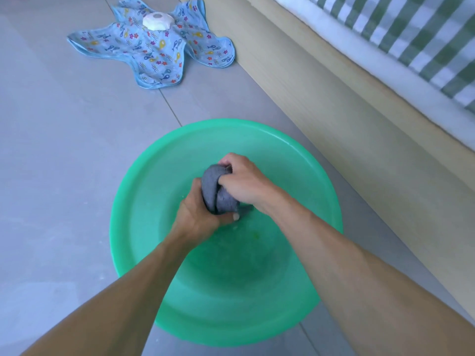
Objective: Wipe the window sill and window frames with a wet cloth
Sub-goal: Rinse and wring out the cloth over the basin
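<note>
Wringing looks like the step in hand, and the main risk from here is a cloth (218, 194) that leaves the basin (144, 176) either too wet or not wet enough: squeezed too little, it would likely drip across the grey floor (64, 150) on the way to the window and leave streaks on the frames; squeezed too hard, it would smear dust rather than lift it. A second risk is a slip, since a soaked bundle twisted between two fists can spring loose and splash, or drop outside the rim. The wooden bed frame (347, 119) stands just beside the basin on the right, so any spray could reach it or the green checked sheet (424, 39) above. The patterned blue fabric (154, 52) with a white round object (158, 21) on it lies well apart and seems safe. The cloth itself is grey, bunched into a thick twisted roll with folds running lengthwise, and it is held above the middle of the basin. The left hand (198, 214) is clamped round its lower end, and the right hand (244, 181) is clamped round its upper end, fingers curled tight. Whether water stands in the basin is hard to tell; the bottom only looks darker.
</note>
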The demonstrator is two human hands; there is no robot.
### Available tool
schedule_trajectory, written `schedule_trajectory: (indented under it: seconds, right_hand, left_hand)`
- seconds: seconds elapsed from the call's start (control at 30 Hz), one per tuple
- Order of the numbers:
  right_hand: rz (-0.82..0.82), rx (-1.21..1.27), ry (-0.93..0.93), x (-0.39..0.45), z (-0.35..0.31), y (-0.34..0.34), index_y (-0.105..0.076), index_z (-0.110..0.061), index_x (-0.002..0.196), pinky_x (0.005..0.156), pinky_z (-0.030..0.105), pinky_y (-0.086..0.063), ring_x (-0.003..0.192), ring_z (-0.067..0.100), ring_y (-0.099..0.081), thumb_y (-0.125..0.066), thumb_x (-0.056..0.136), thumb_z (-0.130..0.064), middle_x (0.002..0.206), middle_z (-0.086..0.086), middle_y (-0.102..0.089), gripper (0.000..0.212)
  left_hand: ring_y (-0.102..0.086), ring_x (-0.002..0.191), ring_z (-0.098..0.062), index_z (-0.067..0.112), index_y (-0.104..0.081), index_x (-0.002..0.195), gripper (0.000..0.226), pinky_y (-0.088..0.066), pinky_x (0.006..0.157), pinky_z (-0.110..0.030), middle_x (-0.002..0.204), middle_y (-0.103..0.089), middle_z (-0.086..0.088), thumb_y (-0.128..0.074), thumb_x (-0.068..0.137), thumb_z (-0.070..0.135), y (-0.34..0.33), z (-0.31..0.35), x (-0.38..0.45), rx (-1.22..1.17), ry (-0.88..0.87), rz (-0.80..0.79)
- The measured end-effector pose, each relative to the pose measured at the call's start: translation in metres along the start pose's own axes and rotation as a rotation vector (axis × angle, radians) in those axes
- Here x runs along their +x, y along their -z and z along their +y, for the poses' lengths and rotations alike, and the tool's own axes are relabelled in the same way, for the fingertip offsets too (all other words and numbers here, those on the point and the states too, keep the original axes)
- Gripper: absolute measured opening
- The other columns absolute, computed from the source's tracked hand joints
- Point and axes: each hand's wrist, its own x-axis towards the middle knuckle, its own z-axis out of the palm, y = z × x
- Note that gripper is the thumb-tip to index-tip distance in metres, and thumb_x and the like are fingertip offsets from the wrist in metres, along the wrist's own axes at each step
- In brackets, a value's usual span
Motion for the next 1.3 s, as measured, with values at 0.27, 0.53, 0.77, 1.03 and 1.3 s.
schedule_trajectory:
  seconds: [0.27,0.53,0.77,1.03,1.3]
  right_hand:
    - [-0.067,-0.703,0.260,-0.024,0.023,0.018,-0.015,-0.032,0.154,0.105,0.043,-0.038,0.131,0.031,-0.035,-0.068,0.071,-0.015,0.155,0.010,-0.020,0.100]
    - [-0.069,-0.999,0.312,-0.023,0.024,0.022,-0.053,-0.011,0.109,0.067,0.033,-0.034,0.098,0.036,-0.063,-0.054,0.089,-0.026,0.112,0.017,-0.064,0.025]
    - [-0.093,-0.462,0.060,-0.013,0.005,0.012,-0.056,-0.017,0.087,0.060,0.034,-0.038,0.089,0.032,-0.059,-0.047,0.097,-0.037,0.097,0.015,-0.061,0.024]
    - [-0.347,-0.282,-0.102,-0.030,-0.009,0.005,-0.061,-0.017,0.124,0.102,0.043,-0.037,0.119,0.025,-0.053,-0.016,0.094,-0.070,0.129,0.008,-0.059,0.076]
    - [0.171,-1.109,0.614,-0.027,0.028,0.003,-0.024,-0.014,0.149,0.075,0.041,-0.044,0.086,0.031,-0.065,-0.076,0.068,-0.015,0.115,0.013,-0.060,0.096]
  left_hand:
    - [-0.038,0.035,-0.013,0.010,-0.047,0.057,0.028,-0.031,0.039,-0.016,0.040,-0.042,0.003,-0.070,0.064,-0.004,0.012,0.036,0.017,-0.008,0.251,-0.394]
    - [-0.068,0.073,-0.032,0.012,-0.060,0.082,0.018,-0.048,0.056,-0.032,0.074,-0.069,-0.015,-0.067,0.077,0.028,0.014,0.039,0.021,0.797,-0.193,-0.208]
    - [-0.067,0.077,-0.027,0.006,-0.056,0.096,0.036,-0.044,0.055,-0.026,0.084,-0.067,-0.012,-0.077,0.075,0.026,0.021,0.036,0.024,0.312,0.121,0.080]
    - [-0.055,0.079,-0.021,0.009,-0.031,0.109,0.059,-0.049,0.054,-0.025,0.097,-0.053,-0.007,-0.078,0.073,0.003,0.029,0.048,0.024,0.175,-0.063,-0.132]
    - [-0.037,0.041,-0.015,0.002,-0.055,0.078,0.020,-0.027,0.042,-0.019,0.051,-0.043,-0.008,-0.065,0.069,-0.013,0.031,0.058,0.023,0.048,0.214,-0.613]
